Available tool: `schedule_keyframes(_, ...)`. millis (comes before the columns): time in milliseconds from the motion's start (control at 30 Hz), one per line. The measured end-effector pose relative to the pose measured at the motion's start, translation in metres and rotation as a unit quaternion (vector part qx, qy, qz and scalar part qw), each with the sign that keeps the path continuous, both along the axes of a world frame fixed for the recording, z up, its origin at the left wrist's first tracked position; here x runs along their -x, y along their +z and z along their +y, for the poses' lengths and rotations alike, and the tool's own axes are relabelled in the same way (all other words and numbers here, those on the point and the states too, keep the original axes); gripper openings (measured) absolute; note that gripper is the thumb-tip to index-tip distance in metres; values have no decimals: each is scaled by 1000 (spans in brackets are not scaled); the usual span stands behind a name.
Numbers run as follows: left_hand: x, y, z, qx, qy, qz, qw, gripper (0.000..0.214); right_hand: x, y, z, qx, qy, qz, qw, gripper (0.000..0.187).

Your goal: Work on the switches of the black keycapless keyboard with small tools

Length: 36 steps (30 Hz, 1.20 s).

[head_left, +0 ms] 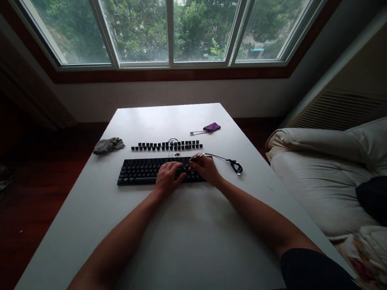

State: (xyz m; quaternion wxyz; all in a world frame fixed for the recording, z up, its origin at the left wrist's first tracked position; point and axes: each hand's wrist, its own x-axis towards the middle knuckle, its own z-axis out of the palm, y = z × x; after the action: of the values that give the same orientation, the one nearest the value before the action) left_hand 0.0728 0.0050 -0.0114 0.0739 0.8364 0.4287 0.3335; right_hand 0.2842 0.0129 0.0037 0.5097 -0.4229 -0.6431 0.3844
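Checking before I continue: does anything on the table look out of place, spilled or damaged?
Small dark pieces, apparently keycaps, stand in rows beyond the keyboard; they look odd off it, though neatly lined up. A crumpled grey cloth sits at the left edge of the table. I see no spill or clear damage.

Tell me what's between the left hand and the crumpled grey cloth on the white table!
The left part of the long black keyboard, then a bare strip of white tabletop. The head view shows both.

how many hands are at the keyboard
2: the left hand near the middle of the keyboard, the right hand toward its right end.
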Motion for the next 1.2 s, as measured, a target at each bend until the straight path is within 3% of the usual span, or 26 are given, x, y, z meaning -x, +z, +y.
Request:
schedule_keyframes(200,-1,-3,0,9,8,-40,999,22,3,-3,-1,20,46,46,998,34)
schedule_keyframes(567,3,-3,4,61,-24,-56,996,21,-1,-6,3,61,122,92,986,29)
schedule_keyframes(1033,3,4,5,101,-32,-74,992,17,-2,-7,7,72,159,95,980,28)
schedule_keyframes(1200,2,2,4,83,-29,-55,995,20,1,-15,7,75,119,75,987,26)
